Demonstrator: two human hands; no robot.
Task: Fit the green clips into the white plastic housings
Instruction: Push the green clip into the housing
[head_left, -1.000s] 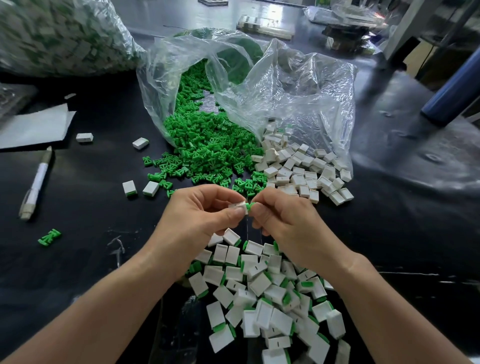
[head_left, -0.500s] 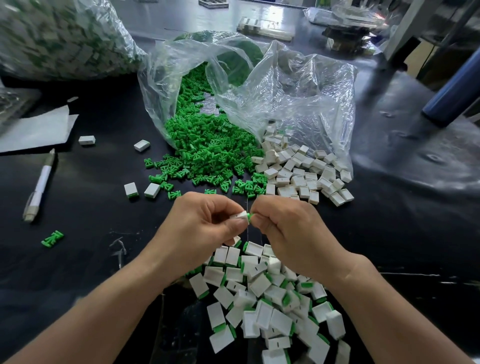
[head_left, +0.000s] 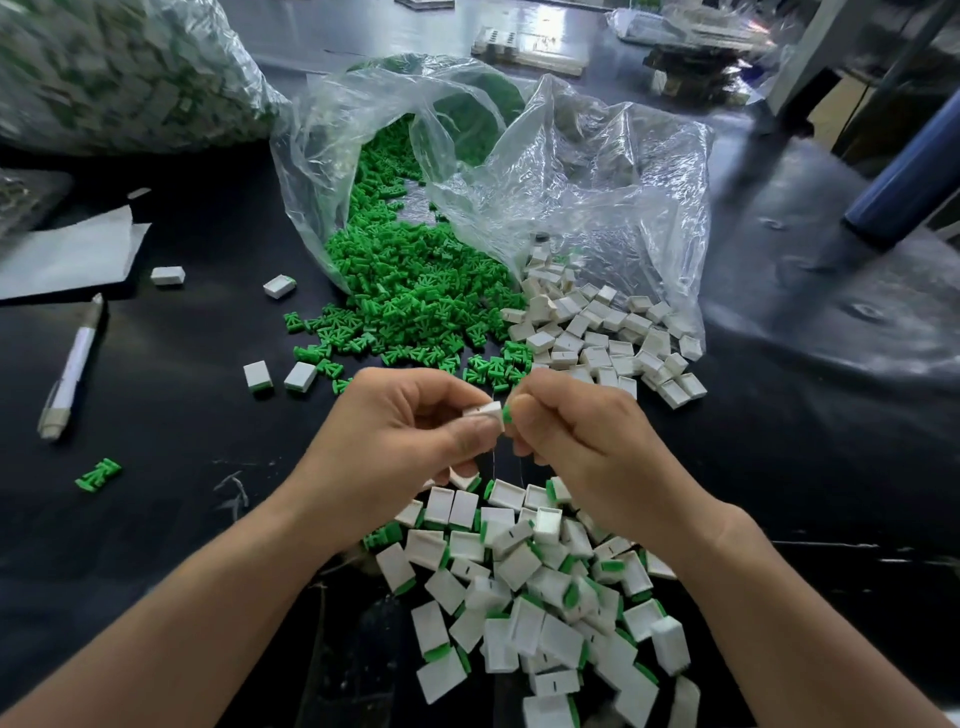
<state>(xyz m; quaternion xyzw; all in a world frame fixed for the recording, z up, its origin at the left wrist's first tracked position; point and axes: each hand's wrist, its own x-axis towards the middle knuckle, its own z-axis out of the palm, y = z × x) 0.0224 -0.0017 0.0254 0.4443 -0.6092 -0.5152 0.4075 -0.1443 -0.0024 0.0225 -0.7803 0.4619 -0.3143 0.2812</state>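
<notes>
My left hand (head_left: 400, 441) pinches a small white housing (head_left: 485, 412) between thumb and fingers above the black table. My right hand (head_left: 576, 441) pinches a green clip (head_left: 506, 413) whose end meets the housing's right end. Behind my hands a heap of loose green clips (head_left: 415, 296) spills from a clear plastic bag (head_left: 597, 171), with a heap of bare white housings (head_left: 597, 332) to its right. Below my hands lies a pile of white housings with green clips in them (head_left: 530, 597).
Several single white housings (head_left: 301, 376) lie left of the green heap. A white pen (head_left: 70, 371) and a stray green clip (head_left: 98, 474) lie at the left, a white paper sheet (head_left: 67, 254) behind them. A large filled bag (head_left: 119, 73) sits at the far left.
Both hands have stayed together at the centre, shifting only slightly. The green clip now shows less, pushed closer against the housing's end.
</notes>
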